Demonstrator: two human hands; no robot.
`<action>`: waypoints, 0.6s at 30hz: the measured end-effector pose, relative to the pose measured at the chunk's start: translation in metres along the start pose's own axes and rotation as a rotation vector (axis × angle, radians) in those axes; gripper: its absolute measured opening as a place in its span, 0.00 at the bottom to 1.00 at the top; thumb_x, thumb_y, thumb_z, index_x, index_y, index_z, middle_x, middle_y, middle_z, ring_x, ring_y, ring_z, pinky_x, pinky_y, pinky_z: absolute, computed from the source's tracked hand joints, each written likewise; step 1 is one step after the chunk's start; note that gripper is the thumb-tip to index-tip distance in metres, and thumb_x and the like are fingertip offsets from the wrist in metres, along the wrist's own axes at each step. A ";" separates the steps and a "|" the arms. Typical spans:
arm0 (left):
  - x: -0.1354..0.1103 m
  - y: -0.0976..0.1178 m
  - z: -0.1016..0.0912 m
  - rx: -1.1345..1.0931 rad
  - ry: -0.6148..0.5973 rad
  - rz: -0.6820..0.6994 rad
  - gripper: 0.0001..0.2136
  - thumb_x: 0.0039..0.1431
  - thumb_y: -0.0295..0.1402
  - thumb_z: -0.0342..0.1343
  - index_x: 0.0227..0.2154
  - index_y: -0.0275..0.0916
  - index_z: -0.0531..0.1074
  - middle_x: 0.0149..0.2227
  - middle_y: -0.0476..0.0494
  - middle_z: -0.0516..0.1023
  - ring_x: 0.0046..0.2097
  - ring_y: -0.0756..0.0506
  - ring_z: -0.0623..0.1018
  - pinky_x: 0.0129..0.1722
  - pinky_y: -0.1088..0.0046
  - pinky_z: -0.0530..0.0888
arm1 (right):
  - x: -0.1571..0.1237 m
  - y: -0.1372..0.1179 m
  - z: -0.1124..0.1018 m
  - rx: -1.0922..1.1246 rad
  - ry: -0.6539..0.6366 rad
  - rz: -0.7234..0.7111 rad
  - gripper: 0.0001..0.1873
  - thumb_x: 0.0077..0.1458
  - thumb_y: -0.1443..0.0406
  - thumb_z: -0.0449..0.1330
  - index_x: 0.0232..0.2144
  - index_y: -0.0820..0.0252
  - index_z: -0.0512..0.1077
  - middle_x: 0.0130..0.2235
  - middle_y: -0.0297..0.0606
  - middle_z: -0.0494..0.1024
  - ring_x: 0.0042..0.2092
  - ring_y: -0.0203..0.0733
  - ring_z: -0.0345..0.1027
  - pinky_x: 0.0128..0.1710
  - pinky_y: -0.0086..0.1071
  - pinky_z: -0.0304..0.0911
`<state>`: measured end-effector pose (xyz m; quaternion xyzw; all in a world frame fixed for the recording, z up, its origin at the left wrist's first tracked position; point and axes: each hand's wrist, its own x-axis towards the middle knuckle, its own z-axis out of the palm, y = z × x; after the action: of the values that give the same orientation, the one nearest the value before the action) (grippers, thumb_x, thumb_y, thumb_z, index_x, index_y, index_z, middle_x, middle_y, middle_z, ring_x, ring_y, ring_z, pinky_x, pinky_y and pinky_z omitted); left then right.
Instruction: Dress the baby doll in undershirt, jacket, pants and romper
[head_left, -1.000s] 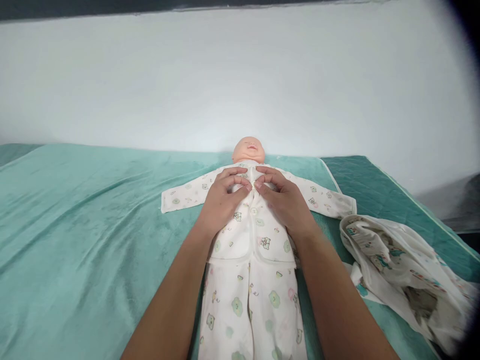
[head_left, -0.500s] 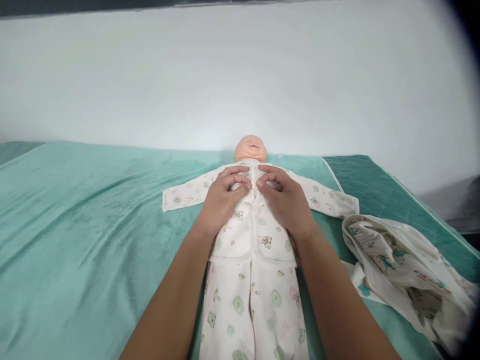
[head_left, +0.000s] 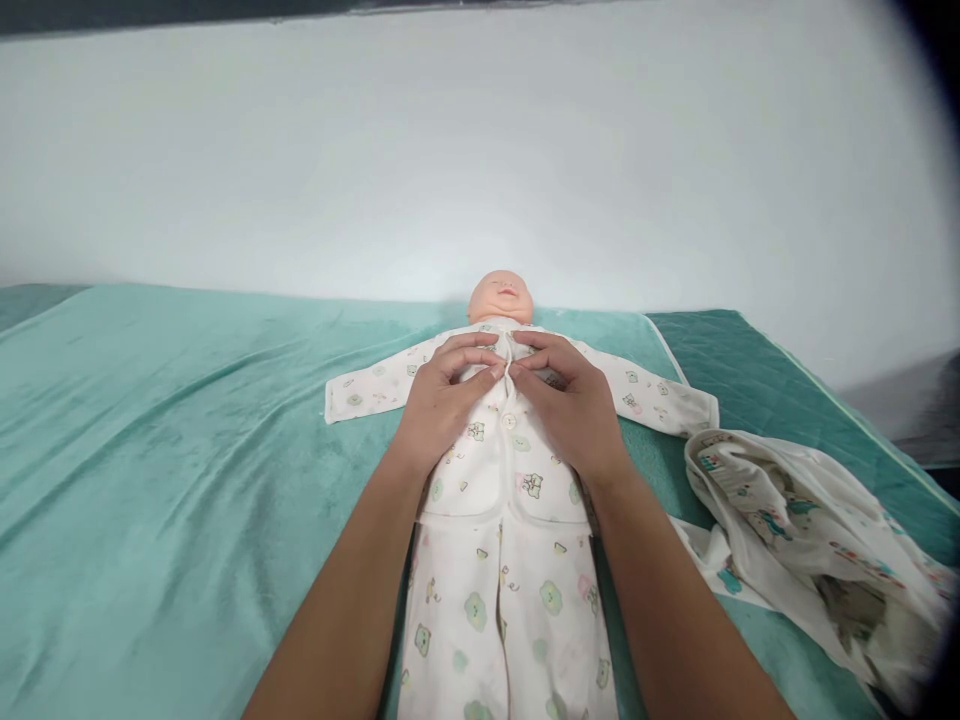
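A baby doll (head_left: 501, 298) lies on its back, dressed in a white printed jacket (head_left: 469, 480) and matching trousers (head_left: 551, 640). On the chest, my left hand (head_left: 450, 390) pinches the left front edge of the jacket between thumb and fingers. My right hand (head_left: 566, 390) grips the opposite edge, its fingertips almost meeting those of the left. The button between my fingertips is hidden. Just below them, a round button (head_left: 509, 421) shows on the jacket's front. Both sleeves of the jacket are spread out to the sides.
A light green blanket (head_left: 187, 450) covers the surface under the doll. To the right lies a crumpled white printed cloth (head_left: 810, 530), partly over a darker green quilted mat (head_left: 750, 370). A white wall (head_left: 375, 150) rises behind the doll's head.
My right hand has shifted slightly left, drawing its jacket edge closer to the other one. The fabric between my fingertips is more bunched. The doll stays in place.
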<state>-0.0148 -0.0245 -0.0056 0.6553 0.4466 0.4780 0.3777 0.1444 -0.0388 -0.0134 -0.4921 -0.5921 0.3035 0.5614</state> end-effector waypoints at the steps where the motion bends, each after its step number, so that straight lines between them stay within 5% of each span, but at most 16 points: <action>1: 0.000 0.000 0.000 0.000 -0.007 0.006 0.05 0.61 0.35 0.58 0.36 0.47 0.79 0.57 0.49 0.74 0.60 0.42 0.71 0.61 0.61 0.67 | 0.000 0.000 0.000 0.002 0.004 0.008 0.06 0.56 0.61 0.62 0.28 0.52 0.77 0.54 0.33 0.76 0.57 0.47 0.68 0.58 0.43 0.60; 6: -0.002 0.000 0.000 0.003 -0.015 0.032 0.08 0.61 0.34 0.59 0.41 0.49 0.79 0.57 0.49 0.74 0.62 0.43 0.69 0.63 0.62 0.66 | 0.001 -0.002 -0.001 0.031 0.036 0.043 0.09 0.58 0.60 0.59 0.28 0.53 0.77 0.52 0.34 0.78 0.55 0.46 0.69 0.57 0.42 0.61; 11: -0.006 0.005 -0.007 -0.018 0.005 0.010 0.03 0.60 0.33 0.58 0.34 0.45 0.77 0.59 0.48 0.73 0.61 0.42 0.71 0.59 0.61 0.69 | 0.000 -0.004 -0.008 0.058 0.024 0.080 0.12 0.60 0.57 0.58 0.27 0.52 0.76 0.54 0.32 0.76 0.57 0.46 0.68 0.58 0.44 0.59; 18: -0.011 0.016 -0.025 0.143 -0.297 0.002 0.06 0.59 0.39 0.60 0.29 0.47 0.79 0.65 0.52 0.64 0.60 0.36 0.71 0.45 0.63 0.78 | 0.002 -0.006 -0.024 -0.057 -0.241 0.071 0.11 0.56 0.55 0.62 0.27 0.52 0.77 0.63 0.30 0.67 0.63 0.51 0.61 0.57 0.46 0.58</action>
<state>-0.0372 -0.0381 0.0121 0.7443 0.4183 0.3432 0.3915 0.1658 -0.0437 -0.0029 -0.4884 -0.6460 0.3631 0.4607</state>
